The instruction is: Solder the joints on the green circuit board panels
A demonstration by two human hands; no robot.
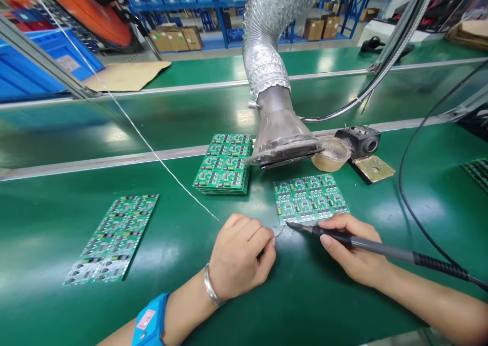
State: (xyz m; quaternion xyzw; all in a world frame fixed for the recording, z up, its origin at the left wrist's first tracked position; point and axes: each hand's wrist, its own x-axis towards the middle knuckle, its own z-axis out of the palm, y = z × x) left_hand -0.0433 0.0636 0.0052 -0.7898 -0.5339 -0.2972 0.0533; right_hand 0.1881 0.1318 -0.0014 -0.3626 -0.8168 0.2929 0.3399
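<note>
My left hand (242, 254) is closed on a thin solder wire (156, 155), which runs down from the upper left into my fist. The wire's short free end reaches the near edge of a green circuit board panel (310, 198). In my right hand (356, 249) is a soldering iron (375, 246), held like a pen. Its tip meets the wire at the panel's near left corner; whether it touches a pad I cannot tell. The panel lies flat on the green work surface (183, 295), and my right fingertips are close to its near right edge.
Stacked circuit panels (223, 163) stand behind my left hand; more panels (114, 239) lie at left. A fume hood (282, 127) hangs over the back. Right of it are a round tub (331, 154) and a black iron stand (360, 141). The iron's cable (406, 193) loops at right.
</note>
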